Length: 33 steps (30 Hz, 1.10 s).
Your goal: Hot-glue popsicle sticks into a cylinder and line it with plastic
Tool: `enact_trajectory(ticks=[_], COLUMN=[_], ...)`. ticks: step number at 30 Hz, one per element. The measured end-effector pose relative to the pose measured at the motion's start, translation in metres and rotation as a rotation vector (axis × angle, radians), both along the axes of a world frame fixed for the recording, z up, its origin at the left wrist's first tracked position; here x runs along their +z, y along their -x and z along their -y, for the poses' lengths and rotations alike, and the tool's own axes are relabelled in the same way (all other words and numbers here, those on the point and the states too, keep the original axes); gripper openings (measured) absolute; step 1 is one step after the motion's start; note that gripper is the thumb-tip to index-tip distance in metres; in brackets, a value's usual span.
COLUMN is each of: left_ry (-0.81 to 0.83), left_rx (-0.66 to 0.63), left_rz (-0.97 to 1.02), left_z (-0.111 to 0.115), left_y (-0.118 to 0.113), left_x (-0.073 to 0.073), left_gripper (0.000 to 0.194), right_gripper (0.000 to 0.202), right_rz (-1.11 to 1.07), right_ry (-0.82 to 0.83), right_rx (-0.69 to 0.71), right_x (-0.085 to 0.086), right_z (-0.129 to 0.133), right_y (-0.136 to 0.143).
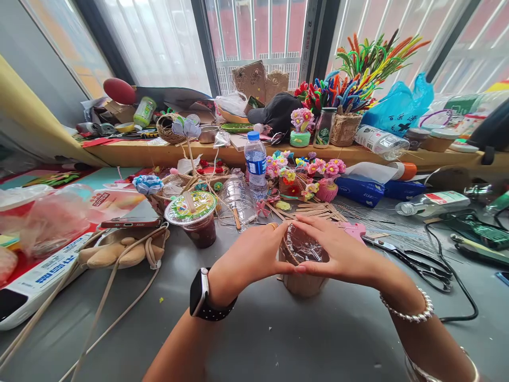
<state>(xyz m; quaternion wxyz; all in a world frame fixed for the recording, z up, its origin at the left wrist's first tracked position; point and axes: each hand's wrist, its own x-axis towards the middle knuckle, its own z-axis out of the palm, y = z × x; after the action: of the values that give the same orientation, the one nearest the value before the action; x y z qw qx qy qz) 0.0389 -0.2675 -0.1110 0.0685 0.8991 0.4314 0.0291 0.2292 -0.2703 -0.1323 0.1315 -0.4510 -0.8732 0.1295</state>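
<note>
Left hand (252, 255) and right hand (345, 254) cup brown container (304, 286) from both sides, each grip curved around its rim, thumbs close together. Container upright on grey counter (254, 345), wooden sticks (324, 212) behind, scissors (398, 252) to right.

The left hand (254, 252) and right hand (340, 249) ring the top of a brown pot (304, 284), thumbs close together on the near side. A cup (202, 233) stands left, scissors (405, 256) lie right; farther off stands a bottle (255, 165).
</note>
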Motion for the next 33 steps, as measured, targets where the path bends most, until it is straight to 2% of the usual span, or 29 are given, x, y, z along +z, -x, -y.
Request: enact_trajectory(ticks=[3, 7, 8, 11, 18, 27, 31, 33], left_ry=[-0.003, -0.145, -0.178, -0.199, -0.200, -0.220, -0.217, -0.217], left_rx=[0.010, 0.221, 0.235, 0.243, 0.306, 0.302, 0.291, 0.267], left_rz=[-0.039, -0.225, -0.252, -0.297, -0.373, -0.366, -0.362, -0.331], left_z=[0.003, 0.012, 0.013, 0.015, 0.016, 0.015, 0.015, 0.017], left_y=[-0.004, -0.023, -0.028, -0.036, -0.041, -0.041, -0.038, -0.037], left_x=[-0.002, -0.011, -0.014, -0.017, -0.013, -0.014, -0.015, -0.020], left_gripper=[0.061, 0.053, 0.052, 0.051, 0.052, 0.051, 0.050, 0.048], right_gripper=[0.081, 0.079, 0.080, 0.081, 0.078, 0.079, 0.078, 0.078], right_rz=[0.012, 0.028, 0.024, 0.015, 0.028, 0.051, 0.099, 0.111], right_ry=[-0.014, -0.011, -0.009, -0.010, -0.025, 0.009, -0.017, -0.080], right_rx=[-0.011, -0.013, -0.017, -0.031, -0.031, -0.050, -0.077, -0.035], right_x=[0.001, 0.002, 0.002, 0.001, -0.001, -0.002, 0.009, 0.018], right_z=[0.001, 0.002, 0.002, 0.003, 0.004, 0.002, 0.014, 0.028], right_y=[0.002, 0.002, 0.002, 0.002, 0.004, 0.005, 0.007, 0.013])
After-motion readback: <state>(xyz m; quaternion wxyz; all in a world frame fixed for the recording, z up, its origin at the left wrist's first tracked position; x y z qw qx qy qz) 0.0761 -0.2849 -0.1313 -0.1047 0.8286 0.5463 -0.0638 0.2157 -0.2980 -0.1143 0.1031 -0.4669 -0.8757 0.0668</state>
